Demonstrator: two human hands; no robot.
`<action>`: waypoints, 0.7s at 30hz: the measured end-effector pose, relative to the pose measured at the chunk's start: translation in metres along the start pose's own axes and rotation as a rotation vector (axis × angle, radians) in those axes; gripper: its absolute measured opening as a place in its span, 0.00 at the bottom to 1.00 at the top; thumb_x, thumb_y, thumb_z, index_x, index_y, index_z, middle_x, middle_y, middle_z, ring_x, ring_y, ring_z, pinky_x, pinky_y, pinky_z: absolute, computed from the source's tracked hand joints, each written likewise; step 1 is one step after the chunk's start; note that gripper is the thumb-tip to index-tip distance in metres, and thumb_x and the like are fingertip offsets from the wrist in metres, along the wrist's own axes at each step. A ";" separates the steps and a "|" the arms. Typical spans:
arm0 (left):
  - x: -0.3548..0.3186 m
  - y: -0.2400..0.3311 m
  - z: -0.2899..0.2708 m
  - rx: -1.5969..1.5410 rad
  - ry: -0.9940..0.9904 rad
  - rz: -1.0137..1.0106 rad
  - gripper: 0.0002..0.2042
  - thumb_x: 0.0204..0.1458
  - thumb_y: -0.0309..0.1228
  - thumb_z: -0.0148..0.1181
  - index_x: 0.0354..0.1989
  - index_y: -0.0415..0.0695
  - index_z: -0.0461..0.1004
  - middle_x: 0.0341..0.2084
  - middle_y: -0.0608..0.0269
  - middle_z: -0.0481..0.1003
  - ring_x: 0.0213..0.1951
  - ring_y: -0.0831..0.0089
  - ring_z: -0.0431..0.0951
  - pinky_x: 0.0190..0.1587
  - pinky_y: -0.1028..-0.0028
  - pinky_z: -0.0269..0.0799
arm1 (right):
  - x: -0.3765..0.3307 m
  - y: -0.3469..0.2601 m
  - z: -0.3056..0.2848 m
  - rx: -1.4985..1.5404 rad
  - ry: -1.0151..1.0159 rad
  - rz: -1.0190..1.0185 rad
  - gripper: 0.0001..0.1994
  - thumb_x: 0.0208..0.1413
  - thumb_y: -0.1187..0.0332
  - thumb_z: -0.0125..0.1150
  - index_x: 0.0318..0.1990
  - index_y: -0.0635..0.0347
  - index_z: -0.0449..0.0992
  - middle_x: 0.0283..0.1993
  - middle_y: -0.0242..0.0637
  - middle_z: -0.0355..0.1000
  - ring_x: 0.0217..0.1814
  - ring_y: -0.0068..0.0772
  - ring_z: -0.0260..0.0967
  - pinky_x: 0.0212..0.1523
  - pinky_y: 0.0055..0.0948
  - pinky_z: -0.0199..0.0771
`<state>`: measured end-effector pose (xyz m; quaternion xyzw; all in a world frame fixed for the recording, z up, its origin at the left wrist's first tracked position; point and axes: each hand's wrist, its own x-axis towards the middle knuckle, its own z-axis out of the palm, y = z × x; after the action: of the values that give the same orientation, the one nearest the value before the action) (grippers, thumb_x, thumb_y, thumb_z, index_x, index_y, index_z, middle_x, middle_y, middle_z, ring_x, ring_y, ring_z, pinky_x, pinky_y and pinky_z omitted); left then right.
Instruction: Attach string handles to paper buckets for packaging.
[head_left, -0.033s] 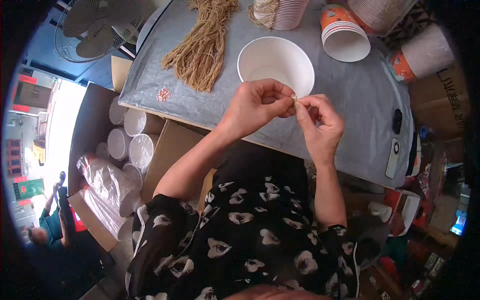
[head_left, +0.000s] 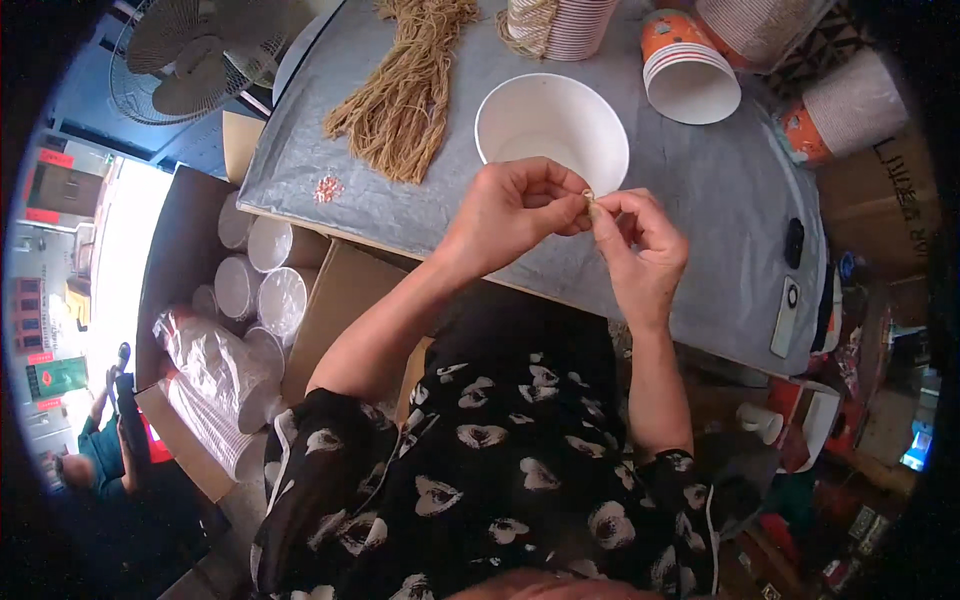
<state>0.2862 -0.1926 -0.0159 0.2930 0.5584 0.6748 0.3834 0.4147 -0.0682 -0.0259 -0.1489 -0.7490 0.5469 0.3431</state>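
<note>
My left hand [head_left: 528, 208] and my right hand [head_left: 640, 240] meet over the near rim of a white paper bucket [head_left: 500, 120]. Their thumbs and forefingers pinch a tiny tan loop [head_left: 588, 195] that looks like string; most of it is hidden by the fingertips. Beyond my left hand lies a thick bundle of tan strings [head_left: 405, 100] on the grey-covered table [head_left: 700, 250]. A small scatter of red and white bits [head_left: 328, 189] sits left of the bundle.
Stacked paper buckets [head_left: 690, 75] stand and lie at the back right. A dark oval object [head_left: 795, 242] and a white phone-like object [head_left: 786, 316] rest near the right edge. Left below the table, a carton [head_left: 335, 300] holds wrapped buckets. A fan [head_left: 185, 60] and another person [head_left: 105, 450] are at left.
</note>
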 end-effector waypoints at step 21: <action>-0.009 0.000 0.007 0.093 0.051 0.043 0.07 0.56 0.25 0.64 0.40 0.34 0.80 0.32 0.62 0.81 0.36 0.77 0.82 0.41 0.77 0.80 | -0.004 0.001 0.000 0.496 -0.016 0.420 0.07 0.56 0.68 0.68 0.35 0.61 0.78 0.25 0.22 0.69 0.20 0.11 0.55 0.20 0.16 0.51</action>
<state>0.2970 -0.1964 -0.0143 0.3050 0.5923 0.6634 0.3407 0.4168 -0.0702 -0.0284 -0.2077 -0.5483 0.7728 0.2428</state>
